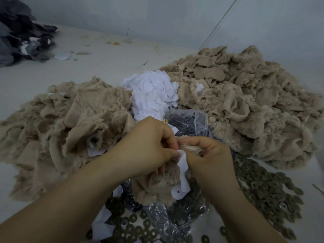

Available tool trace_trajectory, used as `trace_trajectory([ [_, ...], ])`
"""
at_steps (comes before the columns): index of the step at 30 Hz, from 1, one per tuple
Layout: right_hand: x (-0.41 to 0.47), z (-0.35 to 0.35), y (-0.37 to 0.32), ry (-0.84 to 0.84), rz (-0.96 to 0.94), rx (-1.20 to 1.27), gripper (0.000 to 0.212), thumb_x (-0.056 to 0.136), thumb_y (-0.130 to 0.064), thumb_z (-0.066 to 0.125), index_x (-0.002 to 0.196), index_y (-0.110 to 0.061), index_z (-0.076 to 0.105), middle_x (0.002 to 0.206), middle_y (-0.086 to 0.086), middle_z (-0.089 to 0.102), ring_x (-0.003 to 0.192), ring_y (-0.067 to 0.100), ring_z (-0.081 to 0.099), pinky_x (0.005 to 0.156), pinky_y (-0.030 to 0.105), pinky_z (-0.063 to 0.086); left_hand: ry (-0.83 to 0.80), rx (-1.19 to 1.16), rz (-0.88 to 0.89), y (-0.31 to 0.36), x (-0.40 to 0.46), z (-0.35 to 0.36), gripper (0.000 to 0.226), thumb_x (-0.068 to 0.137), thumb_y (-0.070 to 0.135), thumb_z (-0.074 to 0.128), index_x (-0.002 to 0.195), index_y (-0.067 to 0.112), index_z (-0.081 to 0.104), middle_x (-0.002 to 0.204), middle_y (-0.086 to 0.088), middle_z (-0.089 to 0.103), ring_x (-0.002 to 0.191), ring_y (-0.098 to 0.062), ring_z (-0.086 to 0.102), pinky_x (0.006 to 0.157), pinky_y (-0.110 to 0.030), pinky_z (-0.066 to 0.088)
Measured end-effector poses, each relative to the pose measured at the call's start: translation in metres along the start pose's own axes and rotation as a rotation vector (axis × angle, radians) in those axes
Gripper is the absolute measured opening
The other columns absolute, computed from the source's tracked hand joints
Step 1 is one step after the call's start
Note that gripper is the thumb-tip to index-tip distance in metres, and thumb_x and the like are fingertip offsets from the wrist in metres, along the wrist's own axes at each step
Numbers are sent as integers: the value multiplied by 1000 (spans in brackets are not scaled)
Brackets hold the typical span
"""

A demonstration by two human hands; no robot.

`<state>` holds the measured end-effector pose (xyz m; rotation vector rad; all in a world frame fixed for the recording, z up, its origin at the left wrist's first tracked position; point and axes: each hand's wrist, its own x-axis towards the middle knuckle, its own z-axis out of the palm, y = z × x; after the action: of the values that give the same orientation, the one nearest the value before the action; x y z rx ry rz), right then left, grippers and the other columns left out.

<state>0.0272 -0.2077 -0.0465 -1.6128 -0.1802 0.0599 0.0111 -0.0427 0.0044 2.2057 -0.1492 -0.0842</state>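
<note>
White strip point(181, 172) pinched by left hand point(149, 146) and right hand point(210, 155) | plush piece point(156, 187) at 7 o'clock | best peeled slowly, grips close.

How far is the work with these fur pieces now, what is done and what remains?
Done, it seems: the left pile shows fur pieces that already carry white patches. In hand: the left grip pinches a white strip against a beige fur piece that the right grip holds. To do: the large right pile, a heap of white patches and many dark discs wait, so much remains.
</note>
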Motion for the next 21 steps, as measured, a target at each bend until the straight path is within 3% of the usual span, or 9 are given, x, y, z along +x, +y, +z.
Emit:
trace_trajectory([
  [4,0,0,1,29,-26,-35,16,79,0,76,84,-16,78,77,-4,77,71,13,74,59,23,58,31,74,40,2,1,0,14,81,16,80,68,16,75,57,16,67,51,0,63,55,-20,55],
  [10,1,1,3,32,-12,-77,16,84,-4,74,84,-19,79,82,-4,77,78,14,74,69,38,62,71,223,80,-2,2,2,19,81,22,79,64,24,72,65,16,67,69,2,62,59,-13,50],
  [13,1,0,-1,-45,-62,-20,5,84,-20,76,81,-19,79,84,-3,77,80,15,74,70,31,62,111,253,89,-4,1,2,20,80,20,77,62,24,70,57,16,63,63,0,61,51,-19,48],
  [16,0,0,-1,-118,-54,37,20,71,-32,77,78,-14,79,84,0,78,78,14,74,65,21,58,115,289,72,-4,2,3,20,80,17,72,63,26,67,53,13,59,56,-1,59,51,-26,52],
  [19,2,-3,-1,-148,29,55,20,69,-28,79,76,-9,77,79,10,76,74,27,74,63,29,60,101,251,60,-2,2,2,20,80,16,77,65,26,67,50,22,59,54,7,59,48,-14,47],
  [21,2,-5,-3,-143,43,29,19,70,-29,77,75,-10,77,74,16,75,71,36,72,62,37,62,77,141,25,-3,1,0,19,80,15,80,67,20,67,51,19,64,45,-2,62,49,-19,52],
])
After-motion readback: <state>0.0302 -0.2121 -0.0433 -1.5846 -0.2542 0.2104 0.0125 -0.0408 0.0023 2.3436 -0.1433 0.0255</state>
